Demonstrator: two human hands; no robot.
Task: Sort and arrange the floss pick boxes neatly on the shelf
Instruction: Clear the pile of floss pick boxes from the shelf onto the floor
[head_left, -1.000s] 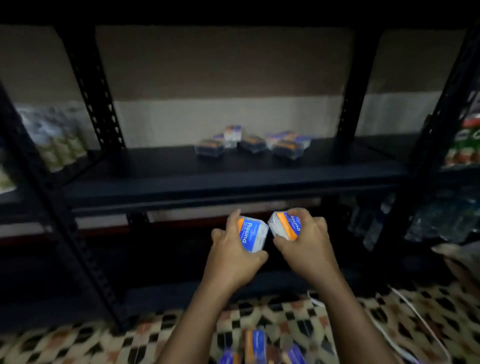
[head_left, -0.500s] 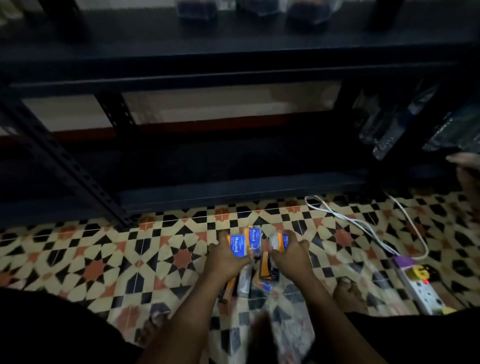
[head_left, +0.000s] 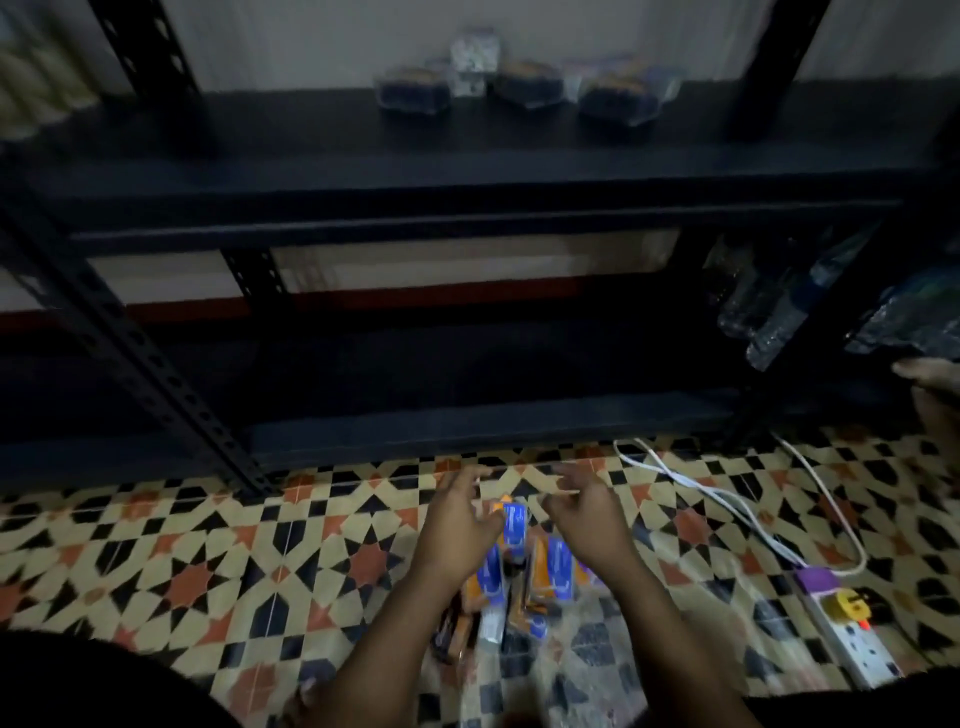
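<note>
Both hands, the left hand (head_left: 457, 525) and the right hand (head_left: 589, 519), were held spread and empty above floss pick boxes (head_left: 511, 577) heaped on the tiled floor (head_left: 208, 561); more boxes (head_left: 524, 88) were seen on the shelf (head_left: 467, 171).

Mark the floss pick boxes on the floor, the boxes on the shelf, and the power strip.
floor boxes (head_left: 514, 525): head view, blue face of the topmost box.
shelf boxes (head_left: 527, 88): head view, middle box's top.
power strip (head_left: 857, 642): head view, white socket body.
</note>
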